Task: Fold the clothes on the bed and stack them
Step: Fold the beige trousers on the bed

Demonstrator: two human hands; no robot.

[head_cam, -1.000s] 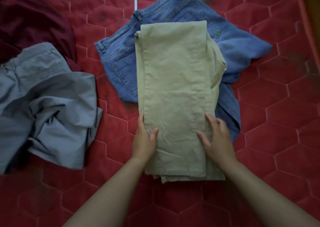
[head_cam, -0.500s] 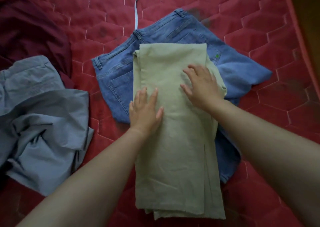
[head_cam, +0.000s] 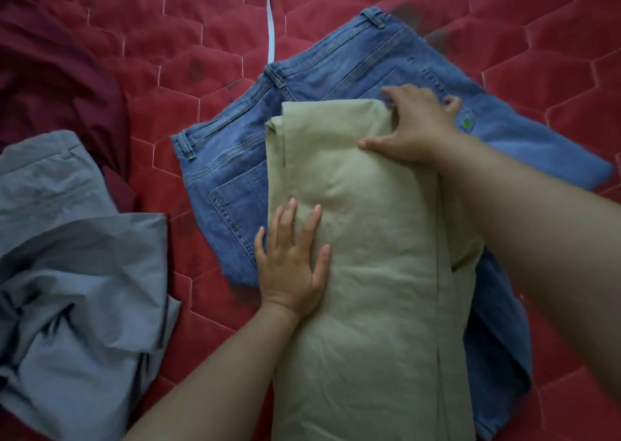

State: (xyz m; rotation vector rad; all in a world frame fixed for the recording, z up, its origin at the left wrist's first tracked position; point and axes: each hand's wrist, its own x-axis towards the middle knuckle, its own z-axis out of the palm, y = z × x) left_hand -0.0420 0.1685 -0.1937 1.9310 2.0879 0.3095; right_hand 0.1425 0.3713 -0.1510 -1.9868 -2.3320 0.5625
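left hand (head_cam: 290, 265): flat, palm down, fingers spread, pressing on the left edge of the khaki trousers (head_cam: 369, 306), about mid-length. Little-finger side is over the seam with the jeans (head_cam: 232, 185).
right hand (head_cam: 415, 124): on the far right corner of the khaki trousers. Thumb is splayed left, flat on the fabric. Fingers are bent over the far edge, tips down on the denim. Can't tell whether they grip the cloth or just press.
khaki trousers: folded into a long narrow strip lying on top of the jeans. Far end sits below the jeans waistband, near end runs out of the bottom of the view.
jeans: spread flat under the khaki, waistband far-left, green tag (head_cam: 466, 123) just beside the right hand.
grey-blue trousers (head_cam: 74, 272): crumpled heap at left, unfolded, apart from the stack.
maroon garment (head_cam: 50, 70): bunched at far left, behind the grey-blue heap.
pale strap (head_cam: 271, 20): runs from the top edge down to the jeans waistband.
bed (head_cam: 537, 37): red quilted cover with a hexagon stitch, under everything.
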